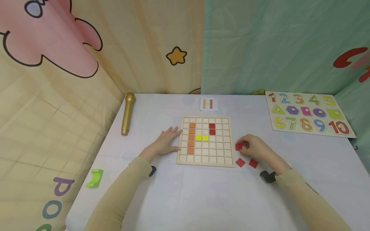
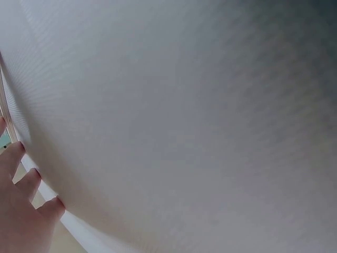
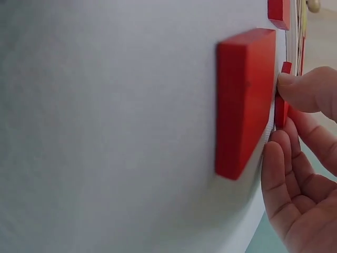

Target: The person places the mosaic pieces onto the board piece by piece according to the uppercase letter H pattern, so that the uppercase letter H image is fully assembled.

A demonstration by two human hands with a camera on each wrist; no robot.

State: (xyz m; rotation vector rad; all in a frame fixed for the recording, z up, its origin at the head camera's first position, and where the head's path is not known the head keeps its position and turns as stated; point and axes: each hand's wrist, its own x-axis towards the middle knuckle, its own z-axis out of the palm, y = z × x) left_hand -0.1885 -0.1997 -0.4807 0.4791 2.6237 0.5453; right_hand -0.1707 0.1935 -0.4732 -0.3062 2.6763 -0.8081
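A wooden grid board [image 1: 220, 152] lies mid-table, bearing a column of several orange tiles [image 1: 191, 137], two yellow tiles [image 1: 205, 138] and two red tiles [image 1: 212, 132]. My left hand [image 1: 162, 143] rests beside the board, fingers spread, with fingertips and thumb at its left edge. Just off the board's right edge, my right hand [image 1: 254, 147] pinches a red square tile [image 1: 238, 147] between thumb and fingers. The right wrist view shows this tile [image 3: 282, 103] tilted on edge near the tabletop. Two loose red tiles [image 1: 240, 162] [image 1: 253, 163] lie on the table below that hand.
A small pattern card [image 1: 209, 104] lies behind the board. At the back right is a number-and-shape puzzle board [image 1: 310, 114]. A gold microphone [image 1: 127, 114] lies at the back left, and a green curved block [image 1: 95, 178] near the left edge. Curtains hang behind the table.
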